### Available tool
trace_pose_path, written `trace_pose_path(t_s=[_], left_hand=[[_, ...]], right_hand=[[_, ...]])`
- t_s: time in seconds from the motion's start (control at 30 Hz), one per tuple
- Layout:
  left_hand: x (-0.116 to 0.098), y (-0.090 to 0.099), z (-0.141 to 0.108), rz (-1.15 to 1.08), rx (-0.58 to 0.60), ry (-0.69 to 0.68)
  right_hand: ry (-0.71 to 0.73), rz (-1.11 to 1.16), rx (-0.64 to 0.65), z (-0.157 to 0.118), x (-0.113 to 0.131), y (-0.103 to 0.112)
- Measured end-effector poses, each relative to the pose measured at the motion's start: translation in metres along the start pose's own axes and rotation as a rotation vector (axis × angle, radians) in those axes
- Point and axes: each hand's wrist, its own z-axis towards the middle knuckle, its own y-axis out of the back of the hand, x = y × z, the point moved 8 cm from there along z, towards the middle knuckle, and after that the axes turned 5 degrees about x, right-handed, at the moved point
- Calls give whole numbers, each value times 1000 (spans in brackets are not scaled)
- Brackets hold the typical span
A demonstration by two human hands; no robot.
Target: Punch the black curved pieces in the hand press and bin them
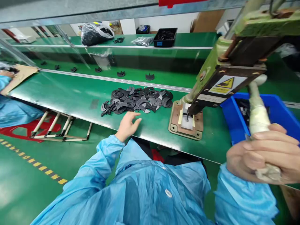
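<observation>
I've L hand (127,126) just nearside of the curved blk pcs (141,102), heaped L–R; its fingers loosely apart, R hand (269,153) gripping the press lever (257,116).

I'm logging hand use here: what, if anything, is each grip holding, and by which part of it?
The right grip holds the press lever near its pale lower end; nothing shows in the left grip.

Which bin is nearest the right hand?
The blue bin, right of the press, behind the lever the right hand grips; the black trays sit farther off on the back shelf.
</observation>
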Motion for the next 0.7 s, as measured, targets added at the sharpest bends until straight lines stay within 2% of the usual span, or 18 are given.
trace_pose_path(t_s=[0.13,0.2,0.23,0.33,0.4,0.5,0.6,0.7], left_hand=[[90,92,-17,353,-296,155],[130,123,-19,425,-314,218],[148,132,-18,432,-278,235],[189,141,-6,389,-116,289],[201,138,1,347,-61,311],[198,129,9,302,-85,304],[184,119,11,290,-172,274],[176,117,10,275,-270,289]], right_hand=[[-1,0,-42,-1,-4,1],[-8,-11,-36,-2,-5,-1],[-6,-5,-40,-1,-5,-2],[20,33,-116,-1,-3,-2],[13,27,-152,0,-2,-1],[-21,7,-118,1,-1,-2],[-46,6,-92,0,-1,0],[-41,-7,-103,0,0,2]])
